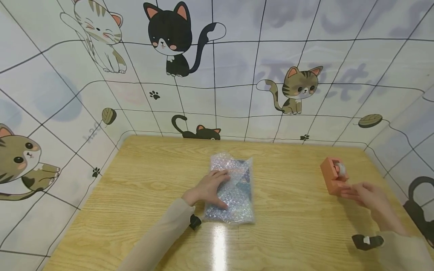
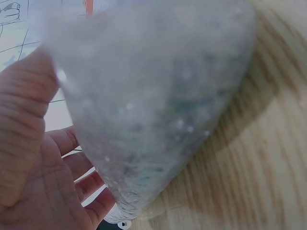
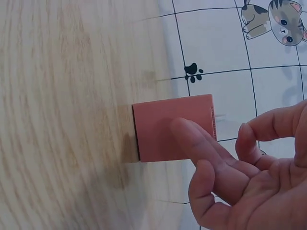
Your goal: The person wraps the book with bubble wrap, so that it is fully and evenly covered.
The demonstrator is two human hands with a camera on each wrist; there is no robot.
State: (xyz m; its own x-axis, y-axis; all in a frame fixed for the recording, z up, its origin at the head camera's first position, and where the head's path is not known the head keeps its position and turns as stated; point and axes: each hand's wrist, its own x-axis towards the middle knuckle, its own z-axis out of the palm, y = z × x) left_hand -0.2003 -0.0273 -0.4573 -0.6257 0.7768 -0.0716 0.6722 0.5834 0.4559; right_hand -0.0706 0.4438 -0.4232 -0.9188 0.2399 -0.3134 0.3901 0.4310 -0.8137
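A flat package [image 1: 237,188] wrapped in clear bubble wrap lies on the table in front of me, with blue and pink showing through. My left hand [image 1: 211,188] rests on its left side, fingers and thumb spread. In the left wrist view the bubble wrap [image 2: 158,96] fills the middle beside that hand's fingers [image 2: 79,165]. To the right stands an orange tape dispenser [image 1: 331,178] with a roll of clear tape [image 1: 340,169]. My right hand [image 1: 367,195] reaches its near end, and in the right wrist view an extended finger [image 3: 189,134] overlaps the dispenser's end face.
The light wood table [image 1: 152,173] meets a cloth backdrop [image 1: 234,98] printed with cats and grid lines along its back and sides. Black bands [image 1: 367,241] sit at both wrists. A strip of light reflects off the table below the package.
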